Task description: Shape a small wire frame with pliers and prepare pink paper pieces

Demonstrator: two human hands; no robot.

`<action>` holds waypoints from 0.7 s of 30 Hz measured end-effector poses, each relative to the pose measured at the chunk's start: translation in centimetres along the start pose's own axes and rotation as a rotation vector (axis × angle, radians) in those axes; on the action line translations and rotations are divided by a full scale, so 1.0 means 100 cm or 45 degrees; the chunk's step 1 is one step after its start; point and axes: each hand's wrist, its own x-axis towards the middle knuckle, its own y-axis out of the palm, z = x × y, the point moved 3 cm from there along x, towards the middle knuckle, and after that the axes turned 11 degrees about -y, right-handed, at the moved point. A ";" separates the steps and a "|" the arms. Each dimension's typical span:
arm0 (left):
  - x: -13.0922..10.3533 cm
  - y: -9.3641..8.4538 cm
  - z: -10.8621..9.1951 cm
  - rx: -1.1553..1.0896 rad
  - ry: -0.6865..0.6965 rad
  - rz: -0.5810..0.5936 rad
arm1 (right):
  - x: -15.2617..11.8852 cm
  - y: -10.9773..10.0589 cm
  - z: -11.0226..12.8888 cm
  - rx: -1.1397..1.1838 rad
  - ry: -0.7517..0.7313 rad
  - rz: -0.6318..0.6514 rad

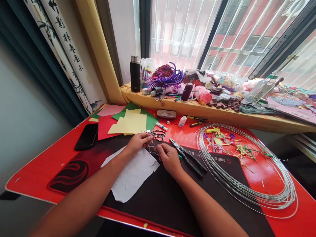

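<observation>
Left hand [138, 141] and right hand [168, 157] pinched thin wire piece [152, 147], fingers closed, just left of pliers [188, 157]. Risk: springy end could slip, prick fingertip.

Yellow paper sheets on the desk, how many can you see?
2 for certain: a large pale yellow paper sheet atop the green and red sheets, and a small yellow corner at the pile's left edge. Others may be hidden underneath.

Daylight pours through a barred window [222, 29] at the far side. A calligraphy scroll [66, 49] hangs far left, beside a dark curtain [29, 59].
</observation>
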 end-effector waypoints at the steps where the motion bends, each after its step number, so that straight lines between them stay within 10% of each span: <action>1: 0.000 0.000 0.000 -0.015 -0.001 0.001 | 0.000 0.000 0.000 0.003 0.004 0.000; 21: -0.010 0.019 -0.003 -0.434 -0.043 0.123 | 0.004 -0.002 0.007 0.054 0.006 0.104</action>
